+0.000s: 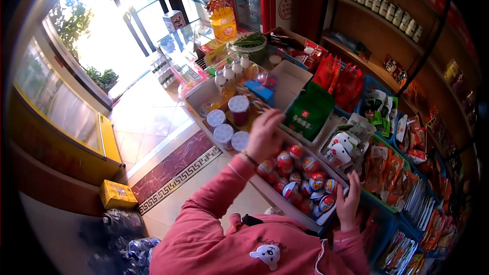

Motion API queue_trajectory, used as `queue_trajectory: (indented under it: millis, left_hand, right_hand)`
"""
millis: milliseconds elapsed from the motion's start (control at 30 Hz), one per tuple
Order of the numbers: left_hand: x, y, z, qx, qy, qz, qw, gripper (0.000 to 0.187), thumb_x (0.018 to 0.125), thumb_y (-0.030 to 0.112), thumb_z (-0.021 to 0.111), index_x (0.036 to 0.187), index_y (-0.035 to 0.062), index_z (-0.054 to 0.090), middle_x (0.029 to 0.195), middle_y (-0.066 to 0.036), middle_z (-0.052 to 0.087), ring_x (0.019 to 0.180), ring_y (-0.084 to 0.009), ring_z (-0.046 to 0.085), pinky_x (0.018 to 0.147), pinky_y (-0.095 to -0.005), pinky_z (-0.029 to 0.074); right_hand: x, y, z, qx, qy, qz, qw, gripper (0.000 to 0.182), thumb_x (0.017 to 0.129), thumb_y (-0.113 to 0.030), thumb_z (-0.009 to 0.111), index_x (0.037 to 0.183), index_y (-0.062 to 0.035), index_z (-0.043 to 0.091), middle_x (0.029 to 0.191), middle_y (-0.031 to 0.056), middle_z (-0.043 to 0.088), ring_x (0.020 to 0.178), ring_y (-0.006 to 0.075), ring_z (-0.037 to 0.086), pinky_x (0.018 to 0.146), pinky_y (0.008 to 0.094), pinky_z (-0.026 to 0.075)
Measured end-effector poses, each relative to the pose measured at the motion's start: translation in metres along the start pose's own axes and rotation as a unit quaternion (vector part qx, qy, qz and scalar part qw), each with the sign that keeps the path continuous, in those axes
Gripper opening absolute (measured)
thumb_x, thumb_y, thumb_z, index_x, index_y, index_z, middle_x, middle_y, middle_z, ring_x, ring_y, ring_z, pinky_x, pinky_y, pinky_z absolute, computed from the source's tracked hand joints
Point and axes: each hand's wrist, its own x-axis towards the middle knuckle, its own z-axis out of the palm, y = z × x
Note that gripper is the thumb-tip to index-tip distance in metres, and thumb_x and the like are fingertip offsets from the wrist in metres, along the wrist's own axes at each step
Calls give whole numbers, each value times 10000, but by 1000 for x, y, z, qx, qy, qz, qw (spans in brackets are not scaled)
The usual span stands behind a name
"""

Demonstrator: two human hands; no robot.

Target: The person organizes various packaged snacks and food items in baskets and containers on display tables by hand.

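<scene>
My left hand is above the near side of the display, its fingers bent together at the edge of a box of white-lidded tubs; whether it holds a small item is hidden. Below it lies a white box of red and blue egg-shaped packs. At the right end of that box, my right hand rests against the rim, fingers apart and nothing in them. A green bag stands in a white box behind my left hand. Near the tubs sits a small blue box.
Bins of snack packets spread along the right, beside shelves with small white bottles. A yellow-labelled jar stands at the back. A yellow box and wrapped bottles are on the floor at left, near the open doorway.
</scene>
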Motion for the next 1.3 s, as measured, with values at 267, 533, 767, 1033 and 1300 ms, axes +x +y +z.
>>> queue_trajectory:
  millis: [267, 533, 767, 1033, 1300]
  left_hand:
    - [3, -91, -61, 231, 34, -162, 959, 724, 669, 195, 762, 1310, 104, 440, 1334, -186, 440, 1236, -388, 416, 1038, -441, 355]
    - [1, -131, -63, 153, -49, -230, 960, 680, 678, 263, 770, 1277, 103, 491, 1238, -163, 514, 1094, -373, 547, 915, -419, 476]
    - [11, -129, -102, 139, 69, -188, 970, 699, 650, 234, 790, 1272, 95, 503, 1188, -187, 532, 1088, -351, 555, 923, -399, 470]
    - [20, -118, -127, 107, 95, -127, 982, 735, 637, 170, 800, 1290, 75, 475, 1163, -174, 541, 1078, -339, 551, 926, -408, 464]
    - [15, -120, -88, 224, -25, -198, 954, 770, 658, 322, 747, 1333, 113, 440, 1243, -167, 506, 1100, -356, 544, 903, -420, 474]
  right_hand:
    - [-47, -15, 5, 57, -70, 61, 994, 325, 889, -87, 578, 1189, 22, 516, 1155, 205, 565, 1075, 355, 554, 924, 399, 455]
    - [-66, -26, 9, 56, -97, 64, 992, 291, 859, -95, 598, 1132, -4, 553, 1029, 187, 603, 950, 350, 599, 824, 395, 493]
    - [-71, -25, 13, 37, -107, 76, 991, 269, 863, -105, 595, 1114, -11, 566, 1023, 173, 613, 965, 336, 587, 839, 403, 480]
    - [-69, -23, 21, 1, -116, 46, 992, 259, 854, -100, 613, 1101, -32, 579, 995, 138, 632, 950, 315, 583, 838, 405, 470]
    - [-66, -24, 22, -29, -131, 22, 991, 231, 840, -100, 613, 1061, -36, 587, 955, 120, 637, 915, 305, 590, 831, 409, 435]
